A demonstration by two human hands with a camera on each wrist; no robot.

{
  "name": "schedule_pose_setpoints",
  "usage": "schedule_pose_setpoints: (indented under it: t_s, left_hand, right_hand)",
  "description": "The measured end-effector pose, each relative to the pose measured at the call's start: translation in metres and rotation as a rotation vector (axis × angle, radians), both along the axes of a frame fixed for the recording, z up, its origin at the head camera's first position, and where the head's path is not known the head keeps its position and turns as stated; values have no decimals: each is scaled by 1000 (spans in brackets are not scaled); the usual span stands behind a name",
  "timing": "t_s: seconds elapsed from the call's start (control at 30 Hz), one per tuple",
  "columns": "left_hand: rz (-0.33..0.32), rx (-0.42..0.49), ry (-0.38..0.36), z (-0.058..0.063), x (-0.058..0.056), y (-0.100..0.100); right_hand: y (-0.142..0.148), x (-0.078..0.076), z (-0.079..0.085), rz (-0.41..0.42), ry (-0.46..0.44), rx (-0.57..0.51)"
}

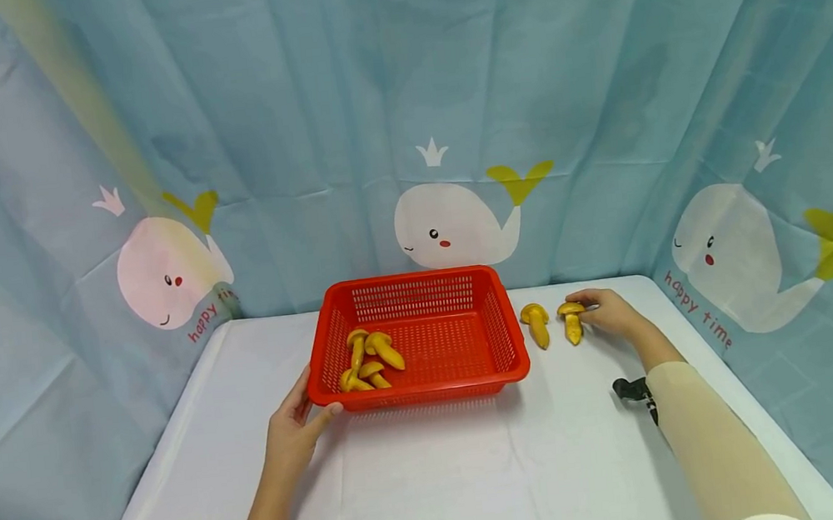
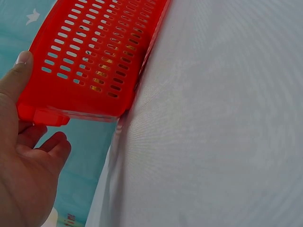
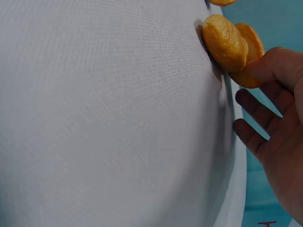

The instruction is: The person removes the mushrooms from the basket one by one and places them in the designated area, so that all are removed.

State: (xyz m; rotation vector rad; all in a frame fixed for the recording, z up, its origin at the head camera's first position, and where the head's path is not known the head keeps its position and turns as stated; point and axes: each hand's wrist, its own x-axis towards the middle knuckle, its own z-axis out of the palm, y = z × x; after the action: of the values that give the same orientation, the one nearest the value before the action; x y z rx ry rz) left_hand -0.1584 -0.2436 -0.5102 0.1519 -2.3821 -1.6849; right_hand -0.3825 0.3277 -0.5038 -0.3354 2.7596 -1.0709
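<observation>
A red plastic basket [image 1: 429, 394] with slotted walls stands on the white-covered table. Several yellow mushrooms [image 1: 384, 351] lie in its left part. My left hand [image 1: 292, 435] grips the basket's near left corner. In the left wrist view, the thumb [image 2: 18, 75] presses the rim while other fingers curl beneath it. To the right of the basket, my right hand [image 1: 608, 310] pinches a yellow mushroom [image 1: 572, 330] at its cap. The right wrist view shows thumb and forefinger at that mushroom [image 3: 225, 42], the other fingers spread. Another mushroom [image 1: 538, 328] lies between it and the basket.
A blue curtain [image 1: 344, 133] printed with white whales hangs behind the table and along both sides. The white tablecloth [image 1: 437, 476] stretches in front of the basket. Black straps with camera mounts [image 1: 631, 390] sit at both wrists.
</observation>
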Motion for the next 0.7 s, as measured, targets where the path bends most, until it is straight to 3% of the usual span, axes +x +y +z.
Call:
schedule_pose_setpoints:
  t_s: [0.2, 0.43, 0.7]
  left_hand:
    - [-2, -13, 17, -1, 0, 0]
    - [-7, -29, 15, 1, 0, 0]
    - [-7, -20, 3, 2, 2, -1]
  right_hand:
    - [2, 9, 5, -6, 45, 6]
    - [7, 18, 9, -73, 69, 11]
    - [1, 32, 17, -163, 211, -40]
